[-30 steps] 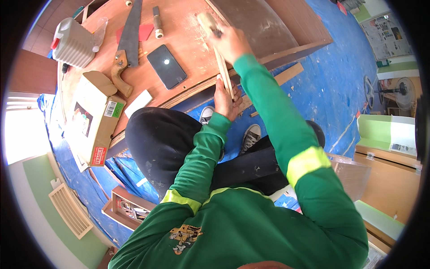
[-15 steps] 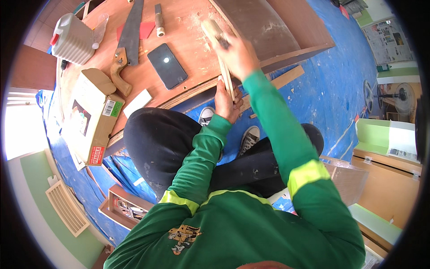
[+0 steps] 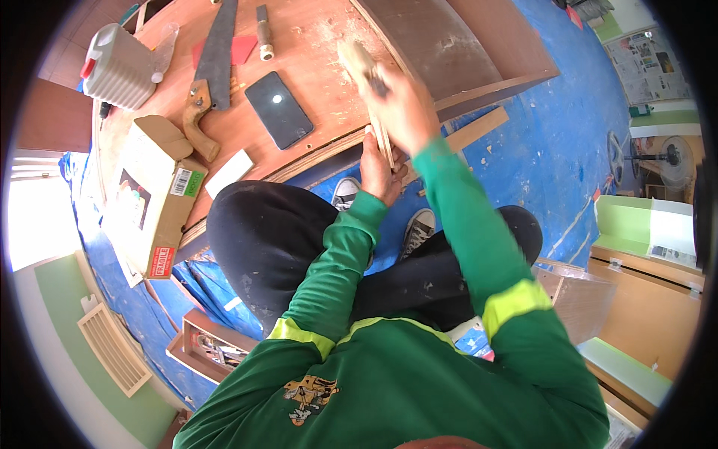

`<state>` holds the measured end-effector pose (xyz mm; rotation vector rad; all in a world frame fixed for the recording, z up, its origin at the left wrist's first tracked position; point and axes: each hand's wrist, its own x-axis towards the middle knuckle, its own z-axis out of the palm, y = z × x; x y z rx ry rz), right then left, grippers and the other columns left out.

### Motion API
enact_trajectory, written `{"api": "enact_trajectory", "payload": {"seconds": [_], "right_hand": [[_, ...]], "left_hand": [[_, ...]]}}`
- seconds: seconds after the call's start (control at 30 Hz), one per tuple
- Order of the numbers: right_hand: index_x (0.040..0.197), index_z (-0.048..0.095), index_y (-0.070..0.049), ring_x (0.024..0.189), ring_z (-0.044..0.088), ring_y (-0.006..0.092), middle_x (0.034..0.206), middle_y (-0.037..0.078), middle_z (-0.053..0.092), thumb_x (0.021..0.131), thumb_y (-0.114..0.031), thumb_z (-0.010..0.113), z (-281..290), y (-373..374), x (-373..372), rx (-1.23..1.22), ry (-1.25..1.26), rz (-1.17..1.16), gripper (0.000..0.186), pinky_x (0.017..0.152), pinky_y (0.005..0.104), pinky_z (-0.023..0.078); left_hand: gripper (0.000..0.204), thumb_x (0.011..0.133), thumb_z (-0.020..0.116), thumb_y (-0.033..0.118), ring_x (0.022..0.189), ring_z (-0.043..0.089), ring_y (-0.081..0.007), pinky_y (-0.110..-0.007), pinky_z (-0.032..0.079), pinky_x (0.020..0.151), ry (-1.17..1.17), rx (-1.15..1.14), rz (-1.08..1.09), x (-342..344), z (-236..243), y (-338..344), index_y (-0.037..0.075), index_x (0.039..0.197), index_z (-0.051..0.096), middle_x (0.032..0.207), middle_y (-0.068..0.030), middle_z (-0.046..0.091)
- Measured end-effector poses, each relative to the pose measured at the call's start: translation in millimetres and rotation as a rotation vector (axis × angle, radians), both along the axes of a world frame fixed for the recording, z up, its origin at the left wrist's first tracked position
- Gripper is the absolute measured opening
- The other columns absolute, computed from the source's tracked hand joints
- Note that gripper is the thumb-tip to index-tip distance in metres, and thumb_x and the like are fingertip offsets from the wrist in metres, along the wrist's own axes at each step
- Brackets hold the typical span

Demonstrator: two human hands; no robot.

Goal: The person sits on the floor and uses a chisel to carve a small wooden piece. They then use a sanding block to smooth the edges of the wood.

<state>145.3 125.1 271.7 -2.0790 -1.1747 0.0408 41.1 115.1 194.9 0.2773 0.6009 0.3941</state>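
My right hand [image 3: 406, 108] is wrapped round what looks like a small wooden hand plane [image 3: 357, 60], pale with a dark part near my fingers. The plane rests along a narrow wood strip [image 3: 381, 139], which slants from the table top toward me. Lower down, my left hand [image 3: 379, 170] grips the near end of this strip, thumb on top. Much of the strip's far part lies hidden under the plane and my right hand. Pale shavings or dust are scattered on the wooden table [image 3: 321, 90] around the plane.
Left of the hands lie a phone [image 3: 279, 110], a handsaw [image 3: 213, 67], a chisel [image 3: 265, 34] and a white block [image 3: 229, 173]. A cardboard box [image 3: 153, 194] and a plastic jug [image 3: 123, 67] stand farther left. A wooden cabinet frame [image 3: 497, 90] borders the right.
My right hand has slid a little toward me and to the right along the strip, taking the plane with it. My left hand keeps its hold, almost unmoved.
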Motion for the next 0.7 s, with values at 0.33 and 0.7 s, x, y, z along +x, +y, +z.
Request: {"api": "enact_trajectory", "payload": {"seconds": [0.33, 0.7], "right_hand": [[0.135, 0.066, 0.005, 0.087, 0.076, 0.0337, 0.098, 0.027, 0.073, 0.094, -0.024, 0.077, 12, -27, -21, -0.059, 0.097, -0.034, 0.052, 0.078, 0.044, 0.057], [0.135, 0.068, 0.0, 0.094, 0.076, 0.042, 0.098, 0.03, 0.073, 0.089, -0.045, 0.075, 8, 51, 40, -0.175, 0.042, -0.099, 0.065, 0.083, 0.0476, 0.061]], "left_hand": [[0.051, 0.114, 0.028, 0.053, 0.056, 0.05, -0.0092, -0.025, 0.035, 0.043, 0.036, 0.009, 0.027, 1, 9, 0, 0.013, 0.104, 0.059, 0.076, -0.0019, 0.061], [0.052, 0.112, 0.034, 0.058, 0.053, 0.035, -0.0104, -0.027, 0.026, 0.045, -0.035, -0.01, 0.034, -2, -6, 5, 0.017, 0.083, 0.048, 0.066, 0.003, 0.039]]}}
